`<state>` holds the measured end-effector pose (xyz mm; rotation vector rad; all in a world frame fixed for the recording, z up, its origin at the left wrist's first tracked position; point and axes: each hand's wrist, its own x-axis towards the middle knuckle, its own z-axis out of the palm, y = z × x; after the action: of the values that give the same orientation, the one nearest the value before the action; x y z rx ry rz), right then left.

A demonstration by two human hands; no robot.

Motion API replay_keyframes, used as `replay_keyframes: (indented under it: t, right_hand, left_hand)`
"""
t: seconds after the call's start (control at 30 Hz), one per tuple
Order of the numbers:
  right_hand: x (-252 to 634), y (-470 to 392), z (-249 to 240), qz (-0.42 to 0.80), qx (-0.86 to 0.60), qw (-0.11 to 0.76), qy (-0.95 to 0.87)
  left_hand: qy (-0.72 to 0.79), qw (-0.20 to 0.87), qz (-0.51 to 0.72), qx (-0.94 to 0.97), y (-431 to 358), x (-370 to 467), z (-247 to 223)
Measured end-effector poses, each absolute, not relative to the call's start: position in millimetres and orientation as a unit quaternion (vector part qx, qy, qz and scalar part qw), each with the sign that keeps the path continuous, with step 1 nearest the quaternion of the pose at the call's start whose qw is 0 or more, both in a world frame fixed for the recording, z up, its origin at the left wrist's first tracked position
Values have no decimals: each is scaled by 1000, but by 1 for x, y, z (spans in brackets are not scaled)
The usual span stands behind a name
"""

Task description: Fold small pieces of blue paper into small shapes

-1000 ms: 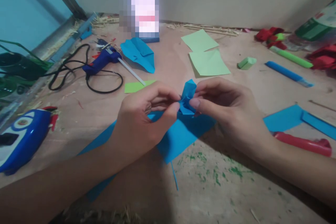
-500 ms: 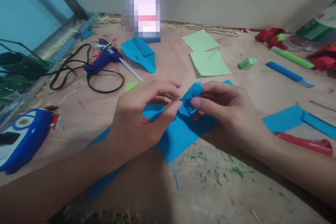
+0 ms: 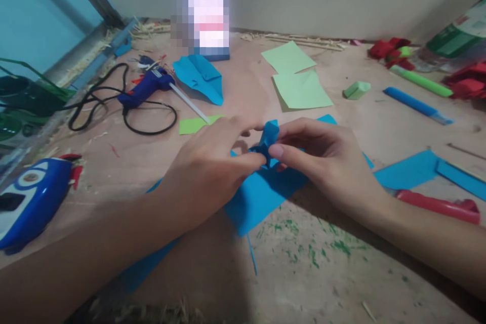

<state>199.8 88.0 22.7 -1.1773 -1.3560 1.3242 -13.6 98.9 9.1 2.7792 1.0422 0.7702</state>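
Note:
A small folded piece of blue paper (image 3: 270, 134) is held up between my two hands at the middle of the view. My left hand (image 3: 218, 162) pinches its lower left side with thumb and fingers. From the other side, my right hand (image 3: 322, 154) grips it, the thumb pressed on its near face. Beneath both hands lies a larger blue paper sheet (image 3: 261, 202), partly covered by them. A folded blue paper shape (image 3: 199, 78) rests farther back on the table.
Behind my left hand lie a blue glue gun (image 3: 146, 86) with a looped black cord and a yellow-green paper strip (image 3: 192, 125). Light green sheets (image 3: 301, 91) sit at the back. A red-handled tool (image 3: 436, 206), blue strips (image 3: 410, 169) and a blue marker (image 3: 413, 102) are at right.
The folded blue paper has turned more upright between my fingers and shifted slightly left. My left fingers have closed in on it. The view has moved a little.

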Motion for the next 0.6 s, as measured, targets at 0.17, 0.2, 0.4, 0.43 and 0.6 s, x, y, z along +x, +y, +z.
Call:
replay_keyframes:
  t: [0.17, 0.2, 0.4, 0.43, 0.6]
  right_hand:
    - [201, 90, 25, 550, -474, 414, -549]
    - [201, 90, 25, 552, -477, 413, -546]
    - [203, 90, 22, 576, -485, 425, -503]
    - [203, 90, 21, 580, -486, 427, -495]
    - [204, 91, 21, 596, -479, 424, -486]
  left_hand:
    - [357, 36, 227, 905, 98, -13, 9]
    - [360, 39, 226, 904, 98, -12, 9]
    - [354, 134, 250, 891, 100, -11, 9]
    - [349, 147, 262, 888, 101, -11, 10]
    - [340, 221, 353, 843, 99, -9, 21]
